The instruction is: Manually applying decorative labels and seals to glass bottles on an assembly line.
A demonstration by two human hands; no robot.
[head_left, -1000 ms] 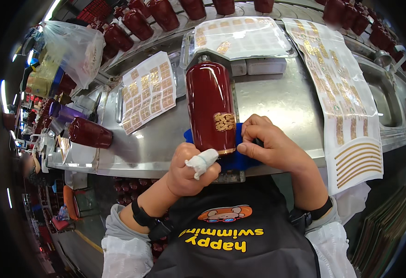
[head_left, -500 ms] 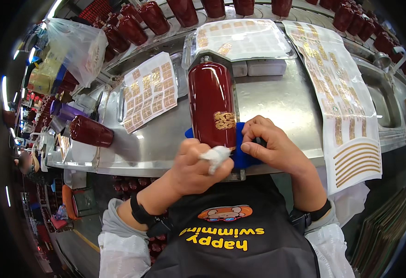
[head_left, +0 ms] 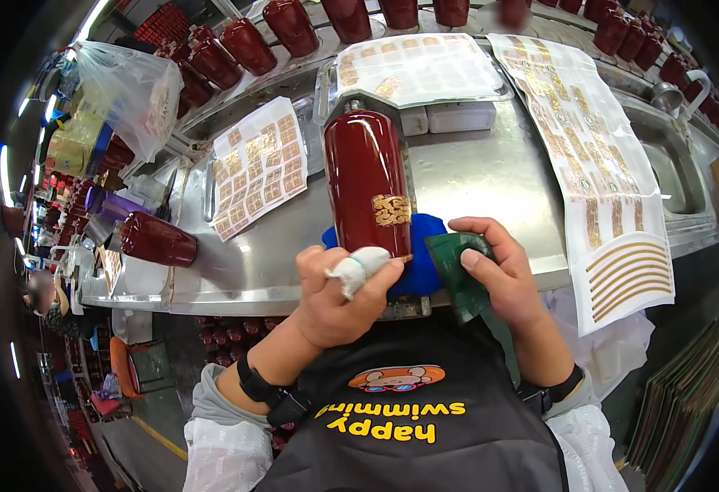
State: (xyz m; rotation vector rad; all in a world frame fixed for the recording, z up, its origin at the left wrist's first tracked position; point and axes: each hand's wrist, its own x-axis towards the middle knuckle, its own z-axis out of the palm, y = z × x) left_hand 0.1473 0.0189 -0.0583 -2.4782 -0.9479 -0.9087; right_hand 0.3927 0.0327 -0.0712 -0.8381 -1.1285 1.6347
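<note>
A steel bench (head_left: 490, 189) carried decal sheets (head_left: 258, 166) & red vases. One vase (head_left: 367, 184) lay on a blue pad (head_left: 422, 262) – cushioned, decal up. Left hand (head_left: 339, 291) closed against its base w/ a bandaged finger; right hand (head_left: 499, 275) pinched a green squeegee (head_left: 458, 275) – edge beside the vase.

My hands: two, left (head_left: 339, 299), right (head_left: 499, 275). One red vase (head_left: 367, 184) before me, one more lying far left (head_left: 158, 239). Three gold decal sheets: (head_left: 259, 166), (head_left: 418, 70), (head_left: 597, 164). One green squeegee (head_left: 458, 275). One plastic bag (head_left: 130, 94).
</note>
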